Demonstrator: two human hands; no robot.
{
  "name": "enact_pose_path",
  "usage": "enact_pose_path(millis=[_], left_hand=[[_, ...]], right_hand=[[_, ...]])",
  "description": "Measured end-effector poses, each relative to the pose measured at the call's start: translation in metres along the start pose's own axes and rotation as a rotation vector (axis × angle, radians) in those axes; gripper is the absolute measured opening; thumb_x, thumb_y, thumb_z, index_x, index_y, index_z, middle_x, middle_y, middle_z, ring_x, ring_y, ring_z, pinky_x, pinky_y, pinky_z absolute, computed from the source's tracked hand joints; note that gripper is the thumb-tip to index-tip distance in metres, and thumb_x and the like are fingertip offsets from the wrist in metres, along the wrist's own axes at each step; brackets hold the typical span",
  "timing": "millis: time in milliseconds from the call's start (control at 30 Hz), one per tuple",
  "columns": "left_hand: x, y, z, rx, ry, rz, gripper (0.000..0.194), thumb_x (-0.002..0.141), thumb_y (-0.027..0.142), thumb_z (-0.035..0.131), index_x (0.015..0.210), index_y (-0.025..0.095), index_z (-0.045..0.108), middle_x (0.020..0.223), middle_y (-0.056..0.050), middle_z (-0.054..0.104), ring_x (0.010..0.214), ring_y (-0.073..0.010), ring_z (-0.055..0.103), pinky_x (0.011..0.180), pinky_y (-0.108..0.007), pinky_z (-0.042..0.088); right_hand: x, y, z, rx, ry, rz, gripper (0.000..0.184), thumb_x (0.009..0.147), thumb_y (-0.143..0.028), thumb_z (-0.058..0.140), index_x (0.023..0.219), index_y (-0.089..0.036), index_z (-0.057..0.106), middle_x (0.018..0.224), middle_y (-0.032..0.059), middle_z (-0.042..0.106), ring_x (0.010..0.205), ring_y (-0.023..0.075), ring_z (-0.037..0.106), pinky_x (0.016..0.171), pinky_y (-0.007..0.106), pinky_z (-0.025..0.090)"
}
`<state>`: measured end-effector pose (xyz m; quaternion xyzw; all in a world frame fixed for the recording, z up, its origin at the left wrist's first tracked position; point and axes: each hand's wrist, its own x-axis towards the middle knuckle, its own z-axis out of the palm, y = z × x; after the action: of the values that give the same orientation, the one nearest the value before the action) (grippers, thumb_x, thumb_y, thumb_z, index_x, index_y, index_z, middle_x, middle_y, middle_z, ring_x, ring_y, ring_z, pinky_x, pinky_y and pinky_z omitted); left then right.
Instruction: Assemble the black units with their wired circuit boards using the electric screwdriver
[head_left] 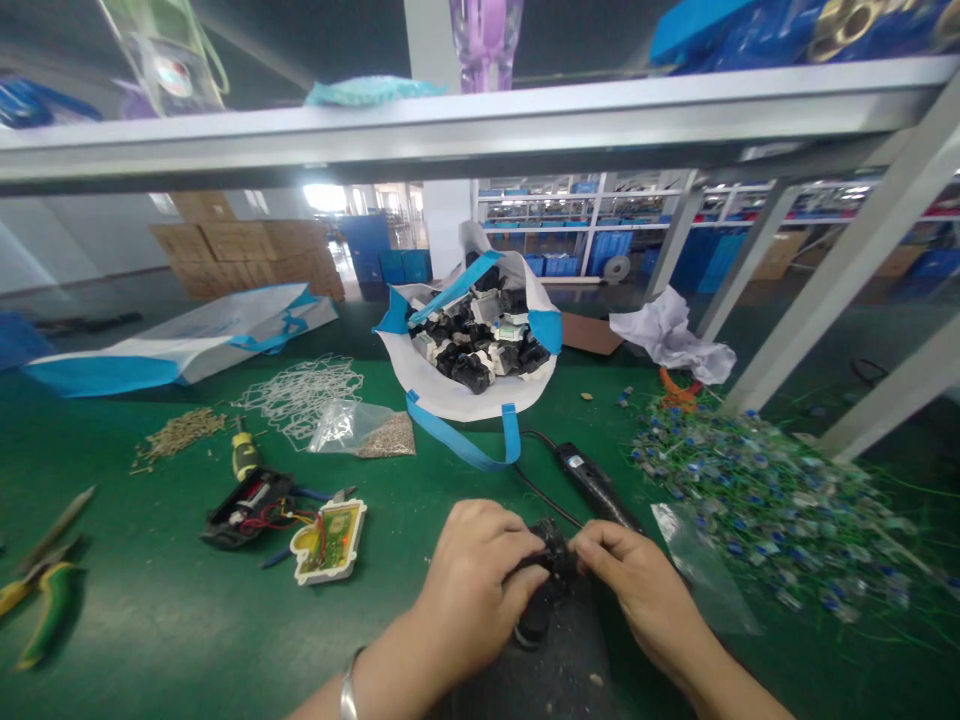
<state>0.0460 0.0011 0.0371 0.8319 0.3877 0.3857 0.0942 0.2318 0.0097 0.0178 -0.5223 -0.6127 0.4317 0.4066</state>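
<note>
My left hand [480, 570] grips a black plastic housing [551, 550] over a dark pad [540, 675] at the front of the bench. At the housing's right side, my right hand [626, 565] has its thumb and fingers pinched together; whatever is between them is too small to make out. A black corded tool [596, 480] lies just behind the right hand. Left of my hands, an opened device rests in two parts: a black shell [247, 510] with red and yellow wires, and a white casing [349, 572] with a circuit board and a lit orange spot.
A white and blue bag [480, 400] full of black and white parts stands behind my hands. Wired blue pieces [780, 510] heap up at right. Screws [184, 435], white wire pieces [300, 390], a screwdriver [244, 455] and pliers [56, 600] lie left. A metal shelf [450, 135] crosses above.
</note>
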Motion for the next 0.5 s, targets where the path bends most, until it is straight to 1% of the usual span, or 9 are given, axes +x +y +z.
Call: enact_pose_path(millis=[100,167,267,333,400,433,467,500], left_hand=[[0.016,0.012,0.016,0.091,-0.042,0.007,0.006,0.072,0.022,0.061,0.077,0.018,0.060,0.080,-0.003,0.060,0.077,-0.0182,0.049,0.071,-0.034,0.036],[0.021,0.015,0.028,0.142,-0.037,0.016,0.006,0.073,0.023,0.060,0.071,0.017,0.058,0.074,-0.002,0.059,0.073,-0.0176,0.049,0.068,-0.034,0.035],[0.021,0.016,0.041,0.192,0.012,0.083,0.015,0.076,0.021,0.053,0.062,0.017,0.053,0.062,-0.001,0.057,0.064,-0.0157,0.048,0.062,-0.033,0.032],[0.021,0.016,0.043,0.204,0.037,0.133,0.017,0.077,0.020,0.050,0.060,0.016,0.051,0.058,-0.001,0.056,0.061,-0.0147,0.047,0.060,-0.032,0.031],[0.023,0.014,0.033,0.206,0.071,0.153,0.016,0.077,0.018,0.048,0.062,0.016,0.053,0.059,-0.001,0.057,0.061,-0.0142,0.048,0.062,-0.032,0.032],[0.025,0.010,0.023,0.214,0.096,0.143,0.015,0.077,0.016,0.047,0.064,0.017,0.055,0.061,-0.001,0.058,0.063,-0.0142,0.050,0.064,-0.032,0.033],[0.028,0.004,0.009,0.235,0.126,0.102,0.015,0.077,0.015,0.046,0.066,0.017,0.057,0.065,-0.001,0.060,0.066,-0.0145,0.051,0.067,-0.032,0.034],[0.031,-0.006,-0.009,0.266,0.161,0.026,0.016,0.077,0.015,0.045,0.069,0.018,0.058,0.069,-0.001,0.061,0.069,-0.0145,0.053,0.070,-0.031,0.035]], right_hand=[[-0.001,0.004,0.004,0.111,0.005,0.001,0.039,0.074,-0.049,0.051,0.055,-0.015,0.048,0.055,-0.0007,0.046,0.055,0.0139,0.042,0.054,0.025,0.034],[-0.002,0.006,0.005,0.148,-0.013,0.001,0.040,0.075,-0.051,0.049,0.056,-0.015,0.049,0.056,0.0003,0.048,0.057,0.0148,0.044,0.056,0.026,0.036],[-0.001,0.009,0.001,0.125,-0.039,-0.001,0.042,0.077,-0.052,0.046,0.057,-0.016,0.051,0.059,0.0022,0.052,0.060,0.0171,0.048,0.059,0.027,0.039],[0.001,0.010,-0.002,0.042,-0.044,-0.011,0.043,0.077,-0.053,0.043,0.056,-0.017,0.051,0.058,0.0022,0.053,0.059,0.0179,0.050,0.058,0.026,0.040],[0.004,0.008,-0.005,-0.088,-0.055,-0.034,0.044,0.077,-0.055,0.040,0.056,-0.018,0.053,0.058,0.0023,0.054,0.059,0.0187,0.052,0.057,0.026,0.041],[0.005,0.007,-0.005,-0.154,-0.060,-0.045,0.043,0.076,-0.055,0.039,0.057,-0.019,0.054,0.060,0.0025,0.055,0.060,0.0193,0.054,0.058,0.026,0.042],[0.006,0.006,-0.006,-0.215,-0.058,-0.053,0.042,0.075,-0.055,0.039,0.059,-0.020,0.056,0.062,0.0029,0.057,0.062,0.0200,0.055,0.060,0.027,0.043],[0.006,0.005,-0.006,-0.269,-0.049,-0.062,0.041,0.074,-0.055,0.039,0.061,-0.021,0.057,0.065,0.0035,0.059,0.065,0.0208,0.057,0.062,0.027,0.044]])
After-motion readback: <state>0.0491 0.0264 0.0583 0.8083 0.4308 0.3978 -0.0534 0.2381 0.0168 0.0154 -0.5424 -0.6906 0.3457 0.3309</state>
